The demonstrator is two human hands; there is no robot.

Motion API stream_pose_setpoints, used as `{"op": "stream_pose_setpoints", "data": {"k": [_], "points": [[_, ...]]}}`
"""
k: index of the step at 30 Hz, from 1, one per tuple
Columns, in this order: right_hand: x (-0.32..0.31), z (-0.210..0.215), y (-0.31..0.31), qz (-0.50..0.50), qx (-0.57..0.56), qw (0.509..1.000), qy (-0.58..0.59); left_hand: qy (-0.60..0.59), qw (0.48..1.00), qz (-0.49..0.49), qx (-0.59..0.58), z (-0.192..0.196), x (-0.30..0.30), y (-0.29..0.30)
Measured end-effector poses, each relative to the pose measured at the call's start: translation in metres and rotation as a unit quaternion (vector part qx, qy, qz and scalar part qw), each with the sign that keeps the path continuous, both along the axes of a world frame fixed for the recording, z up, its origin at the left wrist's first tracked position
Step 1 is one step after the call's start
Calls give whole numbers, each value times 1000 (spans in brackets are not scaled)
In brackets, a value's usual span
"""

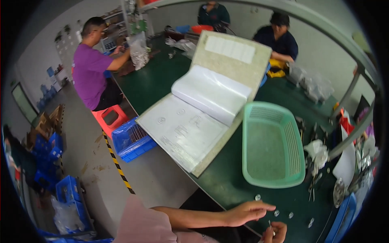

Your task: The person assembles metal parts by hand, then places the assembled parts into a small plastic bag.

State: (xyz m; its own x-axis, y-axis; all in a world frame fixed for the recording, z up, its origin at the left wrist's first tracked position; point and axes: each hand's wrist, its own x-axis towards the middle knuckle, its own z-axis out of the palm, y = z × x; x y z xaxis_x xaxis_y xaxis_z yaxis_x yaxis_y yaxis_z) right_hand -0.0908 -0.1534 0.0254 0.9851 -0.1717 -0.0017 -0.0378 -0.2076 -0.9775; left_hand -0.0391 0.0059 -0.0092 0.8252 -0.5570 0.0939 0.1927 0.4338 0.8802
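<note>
My left hand (245, 213) reaches over the near edge of the green table, its fingers stretched out together and nothing visible in them. Small shiny metal rings lie around its fingertips: one ring (258, 197) just beyond the hand, another ring (276, 213) by the index fingertip, and a third ring (291, 215) slightly to the right. My right hand (277, 231) is at the bottom edge of the picture, closed in a pinch on a small shiny metal piece (274, 233). That piece is mostly covered by the fingers, so its kind is unclear.
An open binder (194, 133) with drawing sheets lies across the table's left edge. Right of it stands a green plastic basket (273, 183). Pliers-like tools and a crumpled white cloth (317, 152) lie farther right. A person (91, 67) sits on a red stool (109, 119) beside a blue crate (135, 150).
</note>
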Motion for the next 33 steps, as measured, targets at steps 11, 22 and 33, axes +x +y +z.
{"op": "stream_pose_setpoints", "data": {"k": [11,22,33], "points": [[30,-1,1,63,84,988,-112,61,997,42,21,16,20,9],[15,-1,3,83,64,980,-170,118,993,-8,-4,11,0,3],[20,3,3,110,-44,972,-201,21,999,15,22,7,7,13]]}}
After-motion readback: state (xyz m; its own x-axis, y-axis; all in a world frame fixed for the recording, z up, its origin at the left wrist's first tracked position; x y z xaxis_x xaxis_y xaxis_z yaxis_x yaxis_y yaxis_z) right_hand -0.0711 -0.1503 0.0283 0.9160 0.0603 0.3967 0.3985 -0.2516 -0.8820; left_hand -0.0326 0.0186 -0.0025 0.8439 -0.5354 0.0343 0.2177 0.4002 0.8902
